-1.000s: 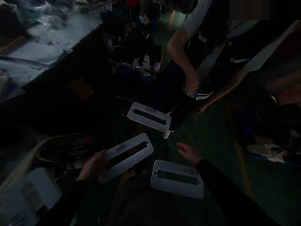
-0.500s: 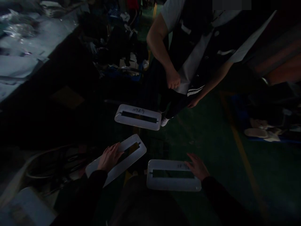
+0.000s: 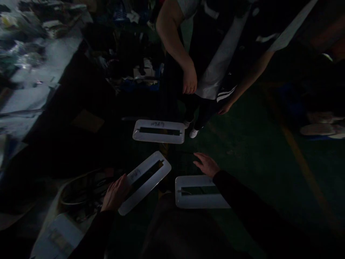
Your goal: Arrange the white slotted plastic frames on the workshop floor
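Your left hand point(image 3: 116, 193) lies with its fingers spread flat on the lower end of the slanted white plate point(image 3: 145, 181), its grip released, palm pressing rather than grasping. Your right hand point(image 3: 207, 164) hovers open above the floor point(image 3: 256, 162), just beyond the top edge of the near white plate point(image 3: 188, 199), touching nothing that shows; its dark sleeve crosses that plate's right end. A third white plate point(image 3: 159, 131) lies farther off, level across the view, just beside the white shoes of a person standing opposite, whose hands hang loose and hold nothing.

The step in hand looks like laying the plates out and squaring them on the floor: the slanted one sits at an angle to the other two. A next move would call for a flat push or a pinch at the rim to turn it, with the right hand coming down on the near plate to steady it.

All three plates are flat, long rectangles with rounded corners and a raised rim, each with a narrow dark slot down the middle (hard smooth plastic, judging by the dull sheen, though the light is too poor to be sure). Handwritten marks sit beside the slots of the slanted and far plates, too small to read. The floor is dark green and matt, with a yellow line running off to the right.
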A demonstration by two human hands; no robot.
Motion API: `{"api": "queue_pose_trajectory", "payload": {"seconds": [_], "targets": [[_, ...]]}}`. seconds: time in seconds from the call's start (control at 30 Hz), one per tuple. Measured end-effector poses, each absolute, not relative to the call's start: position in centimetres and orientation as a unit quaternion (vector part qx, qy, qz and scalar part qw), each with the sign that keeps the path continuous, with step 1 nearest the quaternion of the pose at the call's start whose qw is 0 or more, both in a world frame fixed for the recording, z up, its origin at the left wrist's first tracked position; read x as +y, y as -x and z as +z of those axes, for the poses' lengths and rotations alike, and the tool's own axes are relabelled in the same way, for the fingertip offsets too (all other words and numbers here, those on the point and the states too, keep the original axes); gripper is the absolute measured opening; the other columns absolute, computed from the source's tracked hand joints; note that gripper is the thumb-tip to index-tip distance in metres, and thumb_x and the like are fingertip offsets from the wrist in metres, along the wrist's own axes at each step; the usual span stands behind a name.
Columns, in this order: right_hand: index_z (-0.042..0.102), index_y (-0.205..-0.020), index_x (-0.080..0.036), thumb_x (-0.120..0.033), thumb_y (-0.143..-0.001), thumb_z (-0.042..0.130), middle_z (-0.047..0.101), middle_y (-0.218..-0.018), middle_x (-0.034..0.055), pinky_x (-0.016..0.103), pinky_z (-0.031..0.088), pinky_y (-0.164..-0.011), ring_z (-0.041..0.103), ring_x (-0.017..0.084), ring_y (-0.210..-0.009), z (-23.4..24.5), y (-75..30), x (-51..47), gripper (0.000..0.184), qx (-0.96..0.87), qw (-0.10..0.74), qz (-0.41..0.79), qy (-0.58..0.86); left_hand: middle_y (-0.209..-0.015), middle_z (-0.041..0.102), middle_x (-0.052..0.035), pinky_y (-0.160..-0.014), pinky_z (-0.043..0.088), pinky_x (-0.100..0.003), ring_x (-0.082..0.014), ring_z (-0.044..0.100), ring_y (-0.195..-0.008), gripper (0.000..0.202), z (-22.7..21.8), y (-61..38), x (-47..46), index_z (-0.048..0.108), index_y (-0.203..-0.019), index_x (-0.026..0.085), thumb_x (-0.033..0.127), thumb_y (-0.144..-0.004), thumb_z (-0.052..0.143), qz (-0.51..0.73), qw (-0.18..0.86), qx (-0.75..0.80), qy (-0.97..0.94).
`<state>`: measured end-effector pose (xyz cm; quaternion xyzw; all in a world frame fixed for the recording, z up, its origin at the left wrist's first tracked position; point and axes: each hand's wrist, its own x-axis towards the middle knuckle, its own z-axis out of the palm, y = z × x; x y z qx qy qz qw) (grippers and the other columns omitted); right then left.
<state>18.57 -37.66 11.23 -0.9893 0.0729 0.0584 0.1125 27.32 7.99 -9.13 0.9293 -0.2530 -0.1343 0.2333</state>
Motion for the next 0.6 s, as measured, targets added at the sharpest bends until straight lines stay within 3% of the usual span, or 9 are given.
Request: {"api": "queue_pose_trajectory", "payload": {"seconds": [0.2,0.3,0.5,0.6], "targets": [[0.058,-0.125,-0.017,-0.034,-0.089,0.052,0.063,-0.125,0.0107,0.039,0.048,-0.100,0.058,0.022,-0.115,10.8,-16.6,-37.9,0.040,0.073,0.115,0.063,0.989,-0.142,0.046,-0.0130,-0.088,0.052,-0.037,-0.0267,0.059,-0.115,0.058,-9.6,-25.4,10.2,0.031,-0.144,0.021,0.045,-0.092,0.038,-0.196,0.275,-0.126,-0.933],[0.059,-0.124,-0.015,-0.035,-0.089,0.050,0.062,-0.124,0.0129,0.041,0.047,-0.101,0.058,0.024,-0.116,10.8,-13.8,-39.9,0.041,0.092,0.096,0.057,0.990,-0.139,0.050,-0.0129,-0.085,0.053,-0.037,-0.0273,0.061,-0.110,0.057,-8.9,-25.6,9.7,0.037,-0.141,0.022,0.046,-0.090,0.041,-0.203,0.263,-0.109,-0.937],[0.054,-0.131,-0.015,-0.045,-0.088,0.049,0.053,-0.136,0.0165,0.057,0.035,-0.107,0.042,0.034,-0.131,13.2,-6.5,-45.1,0.053,0.168,0.033,0.025,0.985,-0.138,0.050,-0.0157,-0.081,0.053,-0.039,-0.0287,0.063,-0.104,0.059,-8.7,-25.5,9.1,0.036,-0.142,0.019,0.040,-0.088,0.044,-0.189,0.249,-0.108,-0.944],[0.056,-0.128,-0.017,-0.045,-0.088,0.048,0.055,-0.135,0.0148,0.055,0.037,-0.106,0.047,0.033,-0.128,14.1,-3.2,-46.5,0.050,0.194,0.027,0.038,0.980,-0.133,0.054,-0.0163,-0.078,0.053,-0.039,-0.0285,0.064,-0.100,0.059,-9.2,-25.7,9.5,0.038,-0.141,0.019,0.035,-0.084,0.048,-0.173,0.257,-0.132,-0.942]]}}
